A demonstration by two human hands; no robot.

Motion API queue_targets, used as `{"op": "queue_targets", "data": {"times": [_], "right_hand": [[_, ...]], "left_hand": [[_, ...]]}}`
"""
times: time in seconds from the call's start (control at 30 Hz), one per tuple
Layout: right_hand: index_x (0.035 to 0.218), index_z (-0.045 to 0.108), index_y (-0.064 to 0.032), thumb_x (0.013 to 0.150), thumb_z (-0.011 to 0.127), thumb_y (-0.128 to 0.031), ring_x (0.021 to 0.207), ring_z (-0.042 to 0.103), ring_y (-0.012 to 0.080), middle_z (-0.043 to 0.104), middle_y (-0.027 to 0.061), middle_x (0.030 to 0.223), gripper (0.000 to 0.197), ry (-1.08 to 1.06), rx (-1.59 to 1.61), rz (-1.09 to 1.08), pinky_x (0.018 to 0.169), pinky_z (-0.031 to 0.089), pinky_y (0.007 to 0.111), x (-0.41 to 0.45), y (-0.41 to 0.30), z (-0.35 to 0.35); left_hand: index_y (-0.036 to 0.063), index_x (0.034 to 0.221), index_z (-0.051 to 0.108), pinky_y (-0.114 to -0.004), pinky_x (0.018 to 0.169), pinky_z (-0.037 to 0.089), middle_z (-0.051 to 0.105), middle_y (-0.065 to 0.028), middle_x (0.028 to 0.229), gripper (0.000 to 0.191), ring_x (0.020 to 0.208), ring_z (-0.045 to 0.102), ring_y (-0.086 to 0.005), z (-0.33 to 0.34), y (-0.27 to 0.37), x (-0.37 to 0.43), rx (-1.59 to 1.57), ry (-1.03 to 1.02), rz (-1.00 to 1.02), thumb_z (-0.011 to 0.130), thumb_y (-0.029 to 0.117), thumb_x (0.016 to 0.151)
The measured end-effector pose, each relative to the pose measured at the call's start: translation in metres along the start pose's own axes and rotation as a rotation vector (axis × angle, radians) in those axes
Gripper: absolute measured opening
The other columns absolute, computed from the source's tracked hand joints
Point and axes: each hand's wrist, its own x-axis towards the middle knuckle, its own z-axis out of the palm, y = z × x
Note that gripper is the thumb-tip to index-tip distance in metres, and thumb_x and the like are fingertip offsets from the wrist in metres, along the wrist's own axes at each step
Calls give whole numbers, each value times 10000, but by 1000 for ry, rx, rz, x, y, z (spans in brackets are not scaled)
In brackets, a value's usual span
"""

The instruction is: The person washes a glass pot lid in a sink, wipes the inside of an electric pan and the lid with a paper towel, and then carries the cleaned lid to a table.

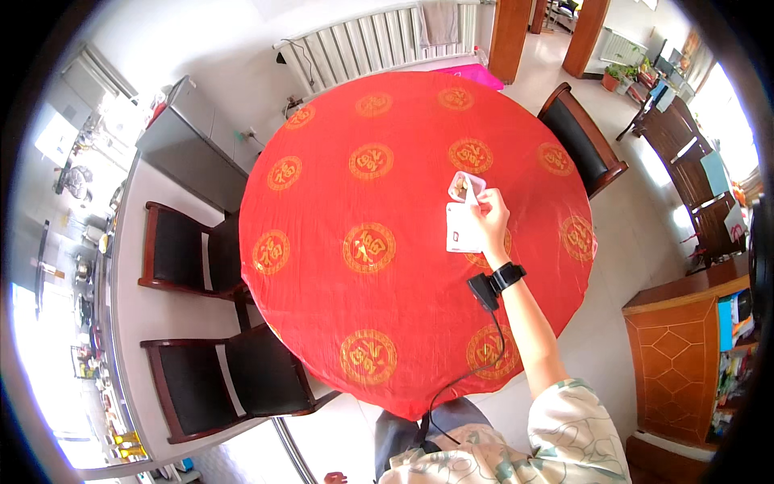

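On the red tablecloth (pixel 314 218) with gold round emblems, my right hand (pixel 493 215) reaches to a small clear plastic container (pixel 458 178) with small brownish pieces inside. Its fingers pinch a thin white item (pixel 470 191) whose tip is over the container; its exact kind is unclear. A flat white square (pixel 462 227) with a small dark mark lies beside the container, partly behind my hand. A black strap and a cabled black device (pixel 485 291) are on my right wrist. Only the fingers of my left hand (pixel 335 478) show at the bottom edge, low beside the table.
Black-padded wooden chairs stand at the left (pixel 184 257), lower left (pixel 193 387) and upper right (pixel 583 139) of the round table. A black cable (pixel 459 387) runs over the near table edge. A wooden cabinet (pixel 671 363) stands at right, a radiator (pixel 375 42) behind.
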Motion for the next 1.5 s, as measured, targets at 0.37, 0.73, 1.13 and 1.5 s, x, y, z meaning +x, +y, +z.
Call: {"op": "queue_targets", "data": {"times": [0.37, 0.73, 1.13, 1.5], "right_hand": [[898, 510, -42, 711, 639, 35, 764, 574, 102, 566, 28, 824, 240, -441, 651, 341, 680, 477, 239, 21, -113, -44], [796, 560, -8, 668, 637, -11, 735, 597, 154, 602, 66, 771, 150, -46, -159, 188, 669, 474, 284, -32, 83, -30], [744, 592, -4, 642, 654, -20, 662, 590, 150, 616, 69, 723, 120, -33, -103, 386, 623, 460, 273, -34, 76, -4], [936, 509, -31, 714, 632, -25, 873, 530, 125, 533, 51, 951, 254, -172, 359, 132, 696, 460, 263, -18, -62, -13]], "left_hand": [[-64, 915, 515, -320, 613, 550, 593, -161, 824, 158, 747, 630, -243, 18, 66, 17, -130, -80, 175, 553, 47, 809], [-68, 911, 517, -336, 615, 553, 592, -155, 821, 144, 743, 630, -253, 29, 42, 5, -92, -76, 139, 540, 35, 812], [-81, 910, 520, -331, 602, 545, 599, -155, 794, 153, 725, 631, -253, 49, -5, -22, -88, -78, 139, 522, 28, 803], [-93, 877, 513, -330, 541, 553, 590, -202, 731, 145, 661, 631, -260, 30, -42, 10, -178, -41, 164, 542, 9, 777]]}}
